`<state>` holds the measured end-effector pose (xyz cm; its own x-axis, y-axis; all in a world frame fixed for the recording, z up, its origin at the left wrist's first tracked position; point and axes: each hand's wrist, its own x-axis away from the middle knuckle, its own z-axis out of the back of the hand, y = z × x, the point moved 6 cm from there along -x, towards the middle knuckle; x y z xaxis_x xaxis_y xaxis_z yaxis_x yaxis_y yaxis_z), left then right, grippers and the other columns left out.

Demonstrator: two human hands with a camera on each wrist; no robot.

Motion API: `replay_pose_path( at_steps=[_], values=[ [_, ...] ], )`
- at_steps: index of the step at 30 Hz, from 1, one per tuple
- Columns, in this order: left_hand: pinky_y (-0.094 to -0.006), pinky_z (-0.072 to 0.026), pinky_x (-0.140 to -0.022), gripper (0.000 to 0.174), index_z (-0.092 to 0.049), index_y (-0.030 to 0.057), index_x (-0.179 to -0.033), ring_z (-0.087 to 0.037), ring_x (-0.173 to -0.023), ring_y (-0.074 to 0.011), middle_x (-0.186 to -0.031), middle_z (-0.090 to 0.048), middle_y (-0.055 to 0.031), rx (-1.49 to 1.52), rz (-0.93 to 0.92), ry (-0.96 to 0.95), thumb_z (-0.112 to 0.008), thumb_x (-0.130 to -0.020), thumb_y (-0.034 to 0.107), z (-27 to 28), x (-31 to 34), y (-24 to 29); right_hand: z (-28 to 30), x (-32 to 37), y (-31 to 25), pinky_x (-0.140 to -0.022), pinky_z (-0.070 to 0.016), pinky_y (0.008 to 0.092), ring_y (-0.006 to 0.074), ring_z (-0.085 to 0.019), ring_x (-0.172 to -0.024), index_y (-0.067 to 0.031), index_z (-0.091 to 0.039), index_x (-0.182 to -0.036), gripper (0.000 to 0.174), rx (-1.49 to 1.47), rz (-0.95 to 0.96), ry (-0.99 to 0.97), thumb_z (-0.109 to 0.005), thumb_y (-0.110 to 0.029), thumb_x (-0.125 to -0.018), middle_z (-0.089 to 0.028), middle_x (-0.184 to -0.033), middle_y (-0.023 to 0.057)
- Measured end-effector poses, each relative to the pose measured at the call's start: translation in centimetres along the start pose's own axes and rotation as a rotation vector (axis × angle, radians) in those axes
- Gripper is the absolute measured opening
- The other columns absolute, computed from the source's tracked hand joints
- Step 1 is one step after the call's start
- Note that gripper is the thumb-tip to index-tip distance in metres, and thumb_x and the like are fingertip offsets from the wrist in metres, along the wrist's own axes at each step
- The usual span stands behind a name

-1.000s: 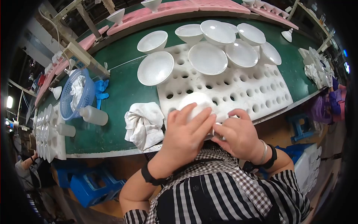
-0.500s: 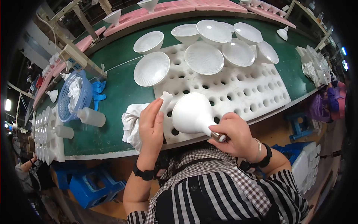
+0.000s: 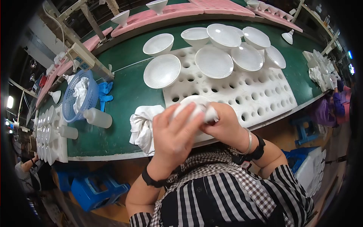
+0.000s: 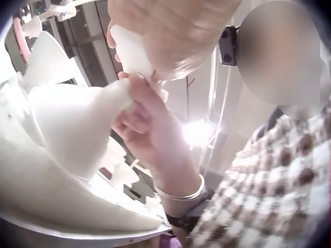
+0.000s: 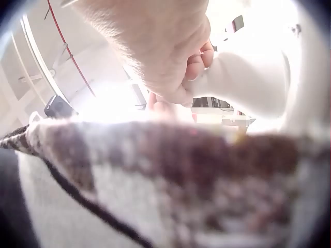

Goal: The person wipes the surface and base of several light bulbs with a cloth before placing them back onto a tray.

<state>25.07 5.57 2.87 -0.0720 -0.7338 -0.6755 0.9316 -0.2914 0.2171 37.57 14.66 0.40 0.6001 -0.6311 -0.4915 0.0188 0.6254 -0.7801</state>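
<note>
My right hand (image 3: pixel 223 123) grips the narrow neck end of a white reflector lamp bulb (image 3: pixel 194 99), held over the near edge of the foam board (image 3: pixel 223 108). In the left wrist view the bulb's flared white body (image 4: pixel 72 124) points away from the right hand (image 4: pixel 165 144). My left hand (image 3: pixel 174 132) is bent over the bulb near its neck and covers part of it. A white piece of cloth (image 4: pixel 129 49) sits under the left hand's fingers. The bulb's screw base is hidden by the hands.
Several white reflector bulbs (image 3: pixel 162 71) stand face up at the back of the holed foam board. A crumpled white cloth (image 3: pixel 143 126) lies left of it, then a white bottle (image 3: pixel 98 118) and a blue basket (image 3: pixel 79 94). Blue stools (image 3: pixel 96 189) stand below the table.
Half a second ago my left hand was apart from the bulb at the left, holding the white piece of cloth. It is now back over the bulb, and my right hand has moved left.
</note>
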Motion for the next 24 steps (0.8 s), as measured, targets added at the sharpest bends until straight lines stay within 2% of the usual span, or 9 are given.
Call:
replay_pose_path(
  at_steps=[3,4,7,8,9,13,15,21,24],
  values=[
    [-0.0447,-0.0448,-0.093,0.031,-0.072,0.0076,-0.115,-0.059,-0.111,-0.0329,-0.12,-0.069,-0.0098,0.045,0.177,0.02,-0.068,-0.084,0.007,-1.3,1.3,-4.9,0.0,-0.7,-0.8,-0.053,-0.0416,0.029,0.0142,-0.05,-0.054,-0.0067,-0.071,-0.107,0.033,0.009,-0.179,-0.126,-0.082,-0.012,-0.077,-0.052,-0.064,0.0024],
    [-0.0444,-0.0449,-0.094,0.03,-0.072,0.0062,-0.115,-0.059,-0.111,-0.0332,-0.119,-0.069,-0.011,0.121,0.237,0.073,-0.068,-0.085,0.006,-1.1,1.9,-5.8,0.1,-0.8,-0.7,-0.052,-0.0372,0.0258,0.0092,-0.043,-0.054,-0.0068,-0.071,-0.106,0.031,0.002,-0.151,-0.094,-0.082,-0.013,-0.078,-0.046,-0.061,-0.0005],
    [-0.0433,-0.0444,-0.098,0.029,-0.072,0.0056,-0.116,-0.06,-0.11,-0.0338,-0.119,-0.069,-0.0138,0.202,0.325,0.127,-0.067,-0.087,0.005,-0.4,3.2,-6.5,0.6,-1.8,-0.1,-0.053,-0.037,0.0261,0.009,-0.042,-0.054,-0.0062,-0.071,-0.107,0.031,-0.064,-0.267,-0.141,-0.082,-0.013,-0.079,-0.044,-0.06,-0.0012],
    [-0.0433,-0.0445,-0.098,0.029,-0.072,0.006,-0.115,-0.06,-0.111,-0.0337,-0.12,-0.069,-0.0137,0.177,0.344,0.102,-0.067,-0.087,0.005,-0.5,3.8,-7.1,1.0,-2.6,-0.3,-0.052,-0.0365,0.0253,0.0071,-0.042,-0.054,-0.0046,-0.071,-0.107,0.031,-0.045,-0.194,-0.152,-0.082,-0.013,-0.079,-0.043,-0.059,-0.0019],
    [-0.0433,-0.0445,-0.098,0.029,-0.073,0.0064,-0.115,-0.06,-0.111,-0.0336,-0.121,-0.068,-0.0136,0.148,0.362,0.078,-0.068,-0.087,0.005,-0.6,4.5,-7.9,2.0,-3.7,-1.0,-0.053,-0.0314,0.0186,0.0009,-0.04,-0.056,-0.0047,-0.073,-0.107,0.03,-0.083,-0.191,-0.141,-0.083,-0.008,-0.079,-0.045,-0.063,-0.0086],
    [-0.0445,-0.0443,-0.098,0.028,-0.073,0.0063,-0.112,-0.06,-0.112,-0.0335,-0.121,-0.068,-0.0127,0.06,0.391,0.067,-0.07,-0.084,0.008,0.1,7.9,-10.1,7.1,-11.3,-4.4,-0.049,-0.0327,0.0164,-0.0012,-0.045,-0.054,-0.0057,-0.071,-0.11,0.027,-0.294,-0.316,-0.058,-0.077,-0.016,-0.086,-0.055,-0.066,-0.0068],
    [-0.0447,-0.0445,-0.098,0.029,-0.073,0.0066,-0.111,-0.06,-0.111,-0.0333,-0.12,-0.068,-0.012,0.039,0.396,0.075,-0.07,-0.082,0.008,0.6,9.0,-10.5,8.6,-16.6,-4.8,-0.047,-0.034,0.0182,-0.0001,-0.047,-0.052,-0.0031,-0.068,-0.11,0.027,-0.168,-0.134,-0.056,-0.072,-0.022,-0.09,-0.059,-0.067,-0.0027],
    [-0.0453,-0.0438,-0.096,0.029,-0.073,0.0099,-0.11,-0.059,-0.112,-0.0345,-0.122,-0.068,-0.0095,0.015,0.408,-0.006,-0.073,-0.081,0.015,-0.2,11.6,-10.7,8.5,-29.9,2.1,-0.048,-0.046,0.0214,0.0072,-0.06,-0.056,0.0004,-0.067,-0.102,0.026,0.054,-0.152,0.0,-0.069,-0.023,-0.091,-0.066,-0.072,0.0038],
    [-0.046,-0.0431,-0.096,0.03,-0.073,0.011,-0.111,-0.058,-0.114,-0.0351,-0.122,-0.068,-0.0087,-0.033,0.372,-0.033,-0.074,-0.082,0.017,-0.2,11.6,-10.3,7.6,-33.5,6.4,-0.056,-0.0559,0.0271,0.0124,-0.067,-0.061,0.0046,-0.066,-0.093,0.023,0.287,-0.236,0.023,-0.069,-0.017,-0.086,-0.07,-0.073,0.0101]
  ],
)
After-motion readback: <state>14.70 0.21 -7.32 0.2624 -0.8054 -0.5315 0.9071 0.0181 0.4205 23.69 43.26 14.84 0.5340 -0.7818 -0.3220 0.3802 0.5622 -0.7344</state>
